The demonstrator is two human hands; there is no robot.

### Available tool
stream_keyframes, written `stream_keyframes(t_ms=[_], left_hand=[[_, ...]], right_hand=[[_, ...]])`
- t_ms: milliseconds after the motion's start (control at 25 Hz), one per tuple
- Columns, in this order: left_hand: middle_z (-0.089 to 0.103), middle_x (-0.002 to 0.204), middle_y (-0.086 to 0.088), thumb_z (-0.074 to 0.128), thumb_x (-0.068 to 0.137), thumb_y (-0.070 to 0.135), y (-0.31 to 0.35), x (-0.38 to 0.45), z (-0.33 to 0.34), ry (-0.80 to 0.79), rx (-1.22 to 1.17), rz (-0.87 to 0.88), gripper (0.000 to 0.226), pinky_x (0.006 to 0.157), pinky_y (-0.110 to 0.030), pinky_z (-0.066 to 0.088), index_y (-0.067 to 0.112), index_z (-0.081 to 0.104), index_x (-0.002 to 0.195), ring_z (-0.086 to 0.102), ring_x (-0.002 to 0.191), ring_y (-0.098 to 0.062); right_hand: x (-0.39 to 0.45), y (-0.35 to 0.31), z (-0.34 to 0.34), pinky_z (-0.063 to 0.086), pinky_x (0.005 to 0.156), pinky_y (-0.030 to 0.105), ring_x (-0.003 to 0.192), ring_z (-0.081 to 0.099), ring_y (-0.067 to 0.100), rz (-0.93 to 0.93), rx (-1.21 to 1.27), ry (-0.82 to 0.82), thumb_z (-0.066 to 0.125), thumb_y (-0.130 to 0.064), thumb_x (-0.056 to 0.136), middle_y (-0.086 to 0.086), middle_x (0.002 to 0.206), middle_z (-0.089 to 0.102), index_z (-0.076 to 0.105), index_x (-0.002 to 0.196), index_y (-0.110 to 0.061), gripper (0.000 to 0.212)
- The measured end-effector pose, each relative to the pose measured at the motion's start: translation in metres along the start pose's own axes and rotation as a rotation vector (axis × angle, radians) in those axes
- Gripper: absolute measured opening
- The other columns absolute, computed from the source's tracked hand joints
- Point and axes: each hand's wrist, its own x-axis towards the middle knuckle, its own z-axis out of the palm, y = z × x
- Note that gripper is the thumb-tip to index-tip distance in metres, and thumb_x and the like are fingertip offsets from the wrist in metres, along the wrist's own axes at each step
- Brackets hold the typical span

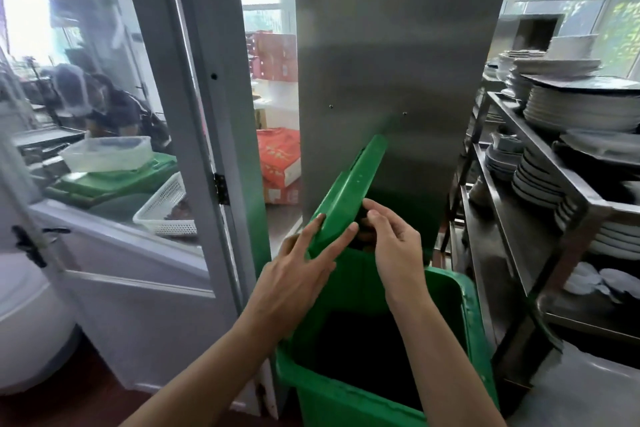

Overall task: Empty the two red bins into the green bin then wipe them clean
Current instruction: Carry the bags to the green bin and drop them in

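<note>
A green bin stands below me with its mouth open and a dark inside. Its green lid is raised, tilted back toward a steel panel. My left hand lies against the lid's near edge with straight fingers spread on the plastic. My right hand is at the lid's right edge near the hinge, fingers curled round the edge. No red bin is in view.
The steel panel rises right behind the bin. A metal rack stacked with plates stands to the right. On the left is a glass door; behind it are a person, a white basket and green crates.
</note>
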Motion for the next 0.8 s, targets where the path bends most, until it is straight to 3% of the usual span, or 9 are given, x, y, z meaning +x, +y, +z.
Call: stream_keyframes(t_ms=[160,280,520,800], left_hand=[[0.019,0.164,-0.002,0.04,0.105,0.04,-0.027,0.002,-0.015,0.09,-0.072,-0.097,0.068,0.094,-0.053,0.055,0.059,-0.003,0.153,0.041,0.14,-0.031],[0.031,0.158,-0.006,0.046,0.106,0.032,-0.053,0.003,-0.024,0.177,-0.121,-0.148,0.068,0.096,-0.056,0.054,0.055,0.006,0.156,0.046,0.136,-0.034],[0.038,0.142,-0.008,0.05,0.103,0.016,-0.101,-0.001,-0.039,0.349,-0.167,-0.253,0.069,0.084,-0.052,0.058,0.042,0.019,0.159,0.059,0.109,-0.033],[0.029,0.15,-0.019,0.067,0.089,0.011,-0.139,-0.007,-0.047,0.36,-0.082,-0.488,0.089,0.084,-0.063,0.054,0.032,0.018,0.16,0.053,0.117,-0.05]], right_hand=[[0.004,0.007,0.03,0.056,0.096,0.038,0.103,0.068,0.011,-0.05,-0.113,-0.062,0.058,-0.022,0.101,-0.005,0.112,0.071,0.065,0.13,-0.02,0.03],[0.002,0.021,0.039,0.056,0.095,0.039,0.105,0.068,0.018,-0.03,-0.162,-0.073,0.06,-0.02,0.1,-0.001,0.112,0.07,0.065,0.128,-0.019,0.028],[-0.001,0.029,0.047,0.049,0.071,0.02,0.095,0.068,0.016,0.004,-0.184,-0.114,0.059,-0.022,0.101,0.001,0.107,0.068,0.065,0.123,-0.026,0.023],[-0.004,0.033,0.059,0.054,0.071,0.027,0.084,0.069,0.016,0.026,-0.221,-0.134,0.059,-0.025,0.101,0.005,0.101,0.067,0.064,0.121,-0.029,0.022]])
